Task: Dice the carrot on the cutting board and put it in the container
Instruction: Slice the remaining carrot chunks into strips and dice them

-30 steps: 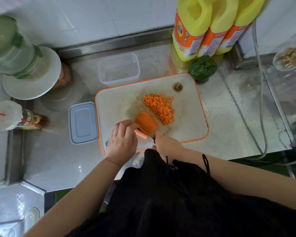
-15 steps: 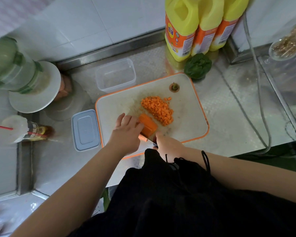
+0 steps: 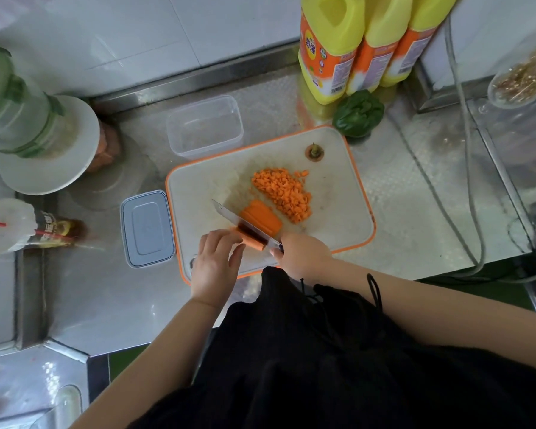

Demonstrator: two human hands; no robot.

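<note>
Mid-dicing on the cutting board (image 3: 338, 212). Left hand (image 3: 215, 263) steadying the near end of the carrot (image 3: 260, 218), fingertips best tucked back; right hand (image 3: 304, 253) clamped on the knife (image 3: 245, 226). Diced pile (image 3: 282, 193) just beyond; container (image 3: 205, 126) waiting at the far left.

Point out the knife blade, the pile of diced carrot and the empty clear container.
knife blade (image 3: 229, 215): head view, on the flat of the blade.
pile of diced carrot (image 3: 283, 191): head view, pile's middle.
clear container (image 3: 205, 126): head view, on its bare floor.
</note>
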